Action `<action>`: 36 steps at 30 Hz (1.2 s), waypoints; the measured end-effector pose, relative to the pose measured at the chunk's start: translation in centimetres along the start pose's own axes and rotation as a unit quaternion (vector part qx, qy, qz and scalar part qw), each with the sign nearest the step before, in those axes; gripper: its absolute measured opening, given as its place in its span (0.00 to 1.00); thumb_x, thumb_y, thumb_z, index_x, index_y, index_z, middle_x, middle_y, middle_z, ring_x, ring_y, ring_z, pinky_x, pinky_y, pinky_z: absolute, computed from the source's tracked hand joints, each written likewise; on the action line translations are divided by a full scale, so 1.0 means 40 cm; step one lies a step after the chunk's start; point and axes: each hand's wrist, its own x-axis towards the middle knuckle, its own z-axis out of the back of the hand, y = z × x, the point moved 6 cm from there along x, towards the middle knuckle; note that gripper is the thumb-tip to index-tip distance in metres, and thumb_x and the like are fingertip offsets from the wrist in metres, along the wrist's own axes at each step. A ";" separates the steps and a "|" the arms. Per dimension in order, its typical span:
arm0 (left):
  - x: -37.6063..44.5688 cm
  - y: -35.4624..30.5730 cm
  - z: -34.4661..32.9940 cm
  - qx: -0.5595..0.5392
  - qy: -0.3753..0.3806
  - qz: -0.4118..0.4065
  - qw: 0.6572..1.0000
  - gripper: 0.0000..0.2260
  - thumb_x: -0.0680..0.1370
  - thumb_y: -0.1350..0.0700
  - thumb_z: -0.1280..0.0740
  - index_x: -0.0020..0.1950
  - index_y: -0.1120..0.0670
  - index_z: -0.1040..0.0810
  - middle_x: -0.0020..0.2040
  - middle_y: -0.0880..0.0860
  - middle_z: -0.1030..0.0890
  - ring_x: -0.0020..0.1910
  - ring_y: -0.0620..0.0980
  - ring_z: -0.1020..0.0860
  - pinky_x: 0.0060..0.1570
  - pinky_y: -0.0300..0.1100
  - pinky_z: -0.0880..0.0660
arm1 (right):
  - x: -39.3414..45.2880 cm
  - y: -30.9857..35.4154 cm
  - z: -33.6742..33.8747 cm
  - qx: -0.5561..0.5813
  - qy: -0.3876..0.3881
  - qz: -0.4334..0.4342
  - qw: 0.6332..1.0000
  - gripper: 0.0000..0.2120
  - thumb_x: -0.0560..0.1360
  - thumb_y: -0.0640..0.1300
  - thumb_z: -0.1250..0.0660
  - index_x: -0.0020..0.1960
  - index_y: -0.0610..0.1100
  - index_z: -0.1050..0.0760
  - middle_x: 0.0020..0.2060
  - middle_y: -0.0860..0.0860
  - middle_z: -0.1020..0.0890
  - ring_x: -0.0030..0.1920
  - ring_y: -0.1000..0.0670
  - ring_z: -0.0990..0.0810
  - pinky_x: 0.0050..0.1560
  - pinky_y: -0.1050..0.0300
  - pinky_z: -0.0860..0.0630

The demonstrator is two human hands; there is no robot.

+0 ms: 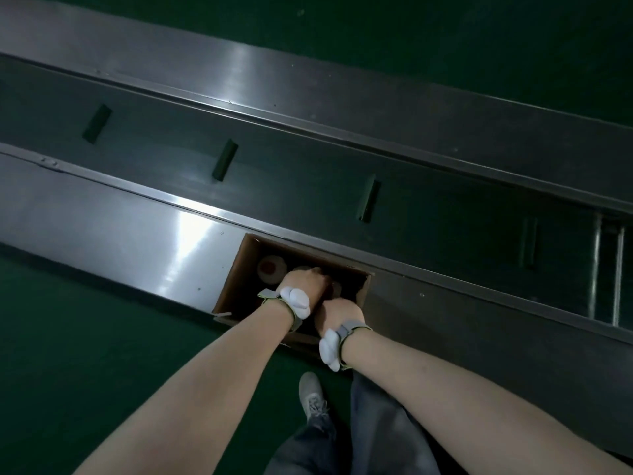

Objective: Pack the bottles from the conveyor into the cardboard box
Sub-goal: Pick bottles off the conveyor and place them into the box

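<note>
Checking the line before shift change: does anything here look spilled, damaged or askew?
Nothing stands out. Both hands, left and right, reach into the cardboard box; one bottle stands upright. No bottles show on the conveyor.

A green floor (pixel 85 365) spreads under everything, dark and matte. Down near the bottom edge a grey laced shoe (pixel 311 392) stands on it, toe pointing up the picture. Beside and below the shoe hang dark grey trousers (pixel 383 437), loose and creased. At the far right, pale metal bars (pixel 618 275) stand upright in a gap, dim and hard to read. More green floor shows along the top.
</note>
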 end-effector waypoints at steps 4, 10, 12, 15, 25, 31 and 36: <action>0.019 0.010 -0.016 0.029 0.006 -0.008 1.000 0.13 0.85 0.53 0.38 0.65 0.48 0.17 0.65 0.51 0.18 0.63 0.55 0.19 0.46 0.40 0.33 | 0.019 0.009 -0.006 -0.005 0.013 -0.005 1.000 0.13 0.84 0.41 0.41 0.56 0.43 0.18 0.54 0.45 0.15 0.55 0.42 0.18 0.44 0.54 0.27; 0.017 0.015 -0.009 0.035 0.020 0.009 0.999 0.14 0.84 0.58 0.38 0.67 0.50 0.18 0.66 0.52 0.18 0.65 0.56 0.20 0.53 0.44 0.24 | 0.034 0.011 -0.016 -0.022 -0.002 -0.008 1.000 0.15 0.85 0.40 0.43 0.50 0.42 0.18 0.48 0.46 0.14 0.49 0.42 0.17 0.40 0.54 0.29; 0.004 0.017 -0.007 0.036 0.020 0.014 0.999 0.14 0.84 0.58 0.38 0.66 0.49 0.18 0.66 0.52 0.18 0.65 0.56 0.20 0.53 0.45 0.22 | 0.038 0.014 -0.022 -0.041 0.002 -0.004 0.999 0.16 0.85 0.40 0.44 0.51 0.42 0.17 0.49 0.45 0.15 0.50 0.42 0.17 0.41 0.54 0.28; -0.023 0.018 -0.005 0.035 0.001 0.022 0.999 0.13 0.84 0.58 0.38 0.65 0.49 0.19 0.63 0.52 0.17 0.61 0.57 0.18 0.42 0.45 0.24 | 0.035 0.023 -0.032 -0.079 0.022 -0.001 0.997 0.15 0.86 0.40 0.45 0.56 0.43 0.18 0.54 0.45 0.15 0.54 0.43 0.18 0.47 0.53 0.24; -0.114 0.044 0.041 0.043 0.013 0.084 0.995 0.22 0.83 0.57 0.34 0.77 0.50 0.29 0.73 0.53 0.27 0.67 0.57 0.21 0.54 0.51 0.20 | -0.003 0.007 0.000 -0.176 0.072 0.021 0.981 0.17 0.84 0.44 0.41 0.71 0.45 0.24 0.67 0.45 0.23 0.69 0.43 0.28 0.62 0.53 0.31; -0.196 0.043 0.128 0.034 0.011 0.099 0.994 0.23 0.81 0.47 0.30 0.75 0.49 0.29 0.69 0.53 0.26 0.66 0.58 0.22 0.57 0.51 0.23 | -0.121 0.039 0.144 -0.126 0.047 -0.003 0.991 0.07 0.77 0.38 0.35 0.41 0.44 0.22 0.37 0.49 0.21 0.33 0.49 0.25 0.37 0.55 0.27; -0.278 0.038 0.232 0.046 -0.012 0.119 0.992 0.17 0.85 0.47 0.38 0.72 0.50 0.27 0.69 0.53 0.25 0.66 0.57 0.22 0.64 0.51 0.24 | -0.216 0.082 0.272 -0.136 -0.026 0.009 0.990 0.13 0.75 0.37 0.35 0.33 0.46 0.30 0.31 0.50 0.25 0.29 0.50 0.29 0.27 0.57 0.36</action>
